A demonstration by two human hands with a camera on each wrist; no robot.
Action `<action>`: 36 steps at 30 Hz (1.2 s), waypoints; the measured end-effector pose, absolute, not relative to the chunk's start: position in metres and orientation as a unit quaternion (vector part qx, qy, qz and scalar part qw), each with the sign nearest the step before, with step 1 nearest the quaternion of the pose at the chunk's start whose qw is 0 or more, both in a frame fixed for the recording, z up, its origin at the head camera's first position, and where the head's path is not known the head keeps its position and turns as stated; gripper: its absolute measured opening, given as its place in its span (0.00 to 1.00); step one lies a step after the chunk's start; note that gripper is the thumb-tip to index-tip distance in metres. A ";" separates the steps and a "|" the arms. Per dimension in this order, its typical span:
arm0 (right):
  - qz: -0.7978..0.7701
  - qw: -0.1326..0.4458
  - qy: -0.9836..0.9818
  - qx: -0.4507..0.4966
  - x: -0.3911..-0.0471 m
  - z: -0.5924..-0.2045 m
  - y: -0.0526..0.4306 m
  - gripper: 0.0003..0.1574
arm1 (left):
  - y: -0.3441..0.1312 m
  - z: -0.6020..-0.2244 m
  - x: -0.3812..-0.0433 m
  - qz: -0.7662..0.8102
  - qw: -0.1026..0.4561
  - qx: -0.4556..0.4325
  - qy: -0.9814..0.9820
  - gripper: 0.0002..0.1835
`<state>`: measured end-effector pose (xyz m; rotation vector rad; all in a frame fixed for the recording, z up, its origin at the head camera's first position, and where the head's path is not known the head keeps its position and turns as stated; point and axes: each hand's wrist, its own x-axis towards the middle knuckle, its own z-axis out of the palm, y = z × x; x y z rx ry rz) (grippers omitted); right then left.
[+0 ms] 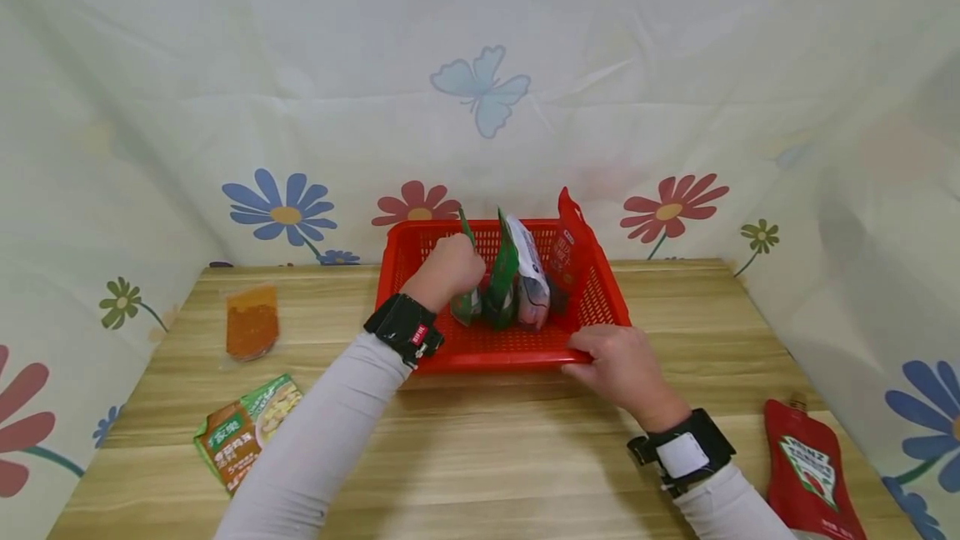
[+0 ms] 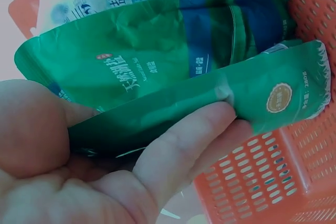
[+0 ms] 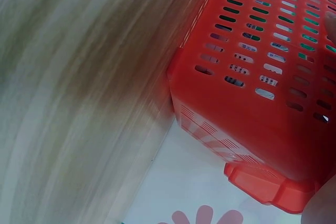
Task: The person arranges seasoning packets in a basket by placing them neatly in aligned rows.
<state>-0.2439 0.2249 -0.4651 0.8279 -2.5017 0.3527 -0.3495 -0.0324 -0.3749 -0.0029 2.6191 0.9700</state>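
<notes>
Head | left hand (image 1: 448,267) over basket (image 1: 480,343), pinching green packet (image 2: 194,98) | right hand (image 1: 618,363) gripping rim (image 1: 510,359)

Bags (image 1: 502,282) stand in a basket (image 1: 495,360) on the desk (image 1: 495,448)
Left lies a sachet (image 1: 252,325) behind a packet (image 1: 247,433); right, nearer the front, a pouch (image 1: 813,469).

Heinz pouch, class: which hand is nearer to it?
Right. The right hand grips the basket rim, left of the pouch; the left hand, farther left, holds a green packet.
</notes>
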 end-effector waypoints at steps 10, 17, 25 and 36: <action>0.130 0.238 -0.915 0.299 -0.243 -0.464 0.223 0.20 | -0.040 -0.375 -0.340 0.330 0.193 0.027 0.924 0.12; 0.133 0.242 -0.913 0.299 -0.243 -0.466 0.223 0.20 | -0.049 -0.377 -0.332 0.309 0.191 0.057 0.930 0.15; 0.134 0.243 -0.914 0.297 -0.245 -0.468 0.223 0.20 | -0.060 -0.373 -0.310 0.271 0.169 0.089 0.944 0.17; 0.132 0.248 -0.912 0.299 -0.245 -0.468 0.223 0.21 | -0.072 -0.382 -0.272 0.263 0.065 0.096 0.958 0.17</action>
